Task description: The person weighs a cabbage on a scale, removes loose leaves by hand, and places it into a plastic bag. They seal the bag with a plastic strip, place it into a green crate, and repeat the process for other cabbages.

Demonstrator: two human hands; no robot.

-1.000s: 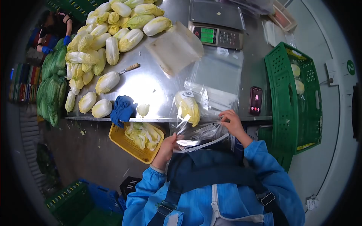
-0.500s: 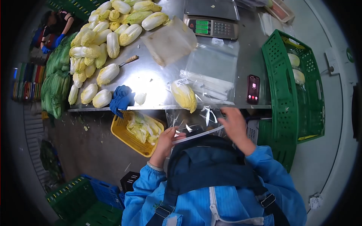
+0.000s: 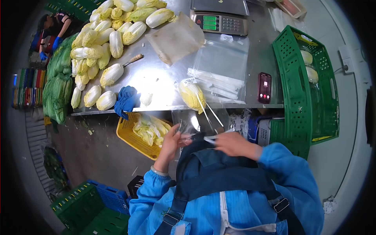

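A yellow-white napa cabbage (image 3: 191, 96) with a white printed label on it lies at the table's front edge, inside a clear plastic bag (image 3: 185, 119). The bag's open end hangs off the edge toward my body. My left hand (image 3: 170, 143) pinches the left side of the bag's mouth. At the other side, my right hand (image 3: 235, 144) is closed on the bag's white-looking edge, slightly blurred by motion. The two hands are a short gap apart, just above my dark apron.
Many napa cabbages (image 3: 116, 44) are piled at the table's back left, near a wooden-handled knife (image 3: 135, 58) and a blue cloth (image 3: 126, 100). Flat plastic bags (image 3: 224, 64), a scale (image 3: 220, 24), a phone (image 3: 264, 88) and a green crate (image 3: 290, 70) lie rightward. A yellow basket (image 3: 127, 135) holds leaves below.
My right hand has moved left and down toward my left hand, drawing its side of the bag's mouth inward. The wide mouth has narrowed, while the cabbage stays almost in place.
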